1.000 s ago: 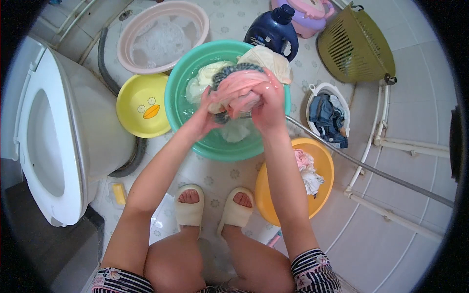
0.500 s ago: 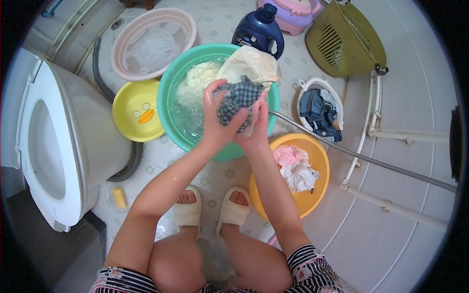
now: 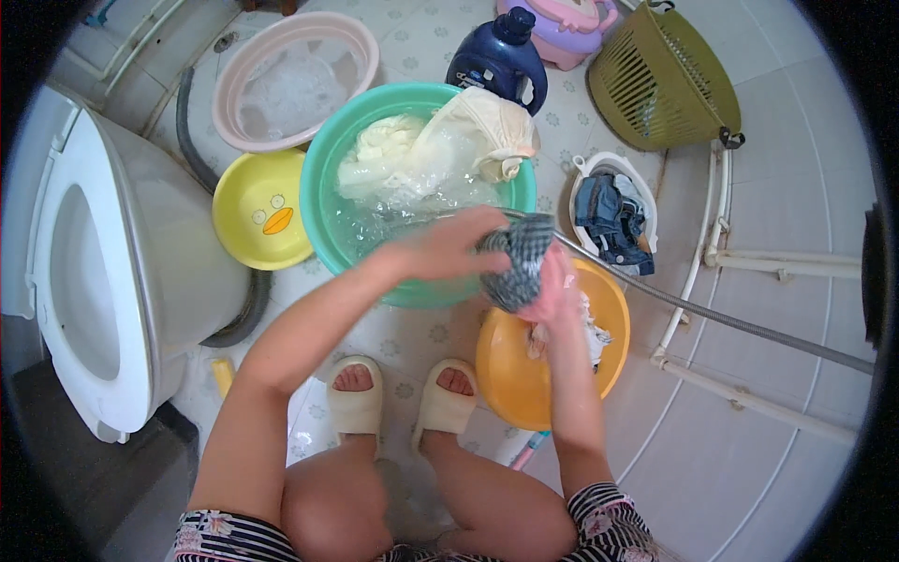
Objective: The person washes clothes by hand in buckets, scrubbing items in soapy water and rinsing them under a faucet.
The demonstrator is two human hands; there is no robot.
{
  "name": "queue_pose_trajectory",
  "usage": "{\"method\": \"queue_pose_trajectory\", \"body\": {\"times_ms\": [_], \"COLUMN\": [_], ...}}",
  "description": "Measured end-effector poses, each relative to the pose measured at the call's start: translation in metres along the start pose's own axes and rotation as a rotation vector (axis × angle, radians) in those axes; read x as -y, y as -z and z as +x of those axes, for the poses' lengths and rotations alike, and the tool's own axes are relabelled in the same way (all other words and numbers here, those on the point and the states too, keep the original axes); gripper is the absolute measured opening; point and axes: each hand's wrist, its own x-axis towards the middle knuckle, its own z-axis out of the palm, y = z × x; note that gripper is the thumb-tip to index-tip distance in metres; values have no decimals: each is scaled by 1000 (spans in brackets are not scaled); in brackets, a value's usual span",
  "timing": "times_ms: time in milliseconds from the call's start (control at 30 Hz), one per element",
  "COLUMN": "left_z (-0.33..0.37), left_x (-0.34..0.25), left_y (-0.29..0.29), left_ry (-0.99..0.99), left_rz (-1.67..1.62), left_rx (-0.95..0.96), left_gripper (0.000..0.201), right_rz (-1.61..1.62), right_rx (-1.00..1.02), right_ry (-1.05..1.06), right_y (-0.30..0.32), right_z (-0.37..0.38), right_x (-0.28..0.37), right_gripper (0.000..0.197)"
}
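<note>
I'm seeing a white toilet (image 3: 105, 281) standing at the left, and a green tub (image 3: 318, 187) sitting right of it, holding water. An orange basin (image 3: 510, 389) is resting near the tub's lower right. Pale clothes (image 3: 412, 155) are lying in the tub, draping over its upper right rim. Above where tub and basin come close, a bunched checked cloth (image 3: 521, 267) is hanging in the right hand (image 3: 560, 292), which is gripping it. The left hand (image 3: 457, 245) is showing blurred at the cloth's left side; from here I can't tell whether it's grasping.
</note>
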Motion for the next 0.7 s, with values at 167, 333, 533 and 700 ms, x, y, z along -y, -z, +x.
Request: {"method": "queue_pose_trajectory", "body": {"times_ms": [167,333,533,700], "left_z": [-11,-28,-56,-76], "left_x": [80,120,81,2], "left_y": [47,48,34,41], "left_ry": [445,552,323,172], "left_rz": [1024,1023,733,-78], "left_rx": [-466,-169,-256,-351], "left_gripper": [62,47,26,12], "right_rz": [-1237,-1867,-1487,-1885], "right_rx": [-220,-495,-169,-127], "right_ry": [-132,-3,505,754], "right_y": [54,30,-20,-58], "right_z": [-56,-50,25,81], "right_x": [69,22,13,-12], "right_gripper": [40,40,47,91]}}
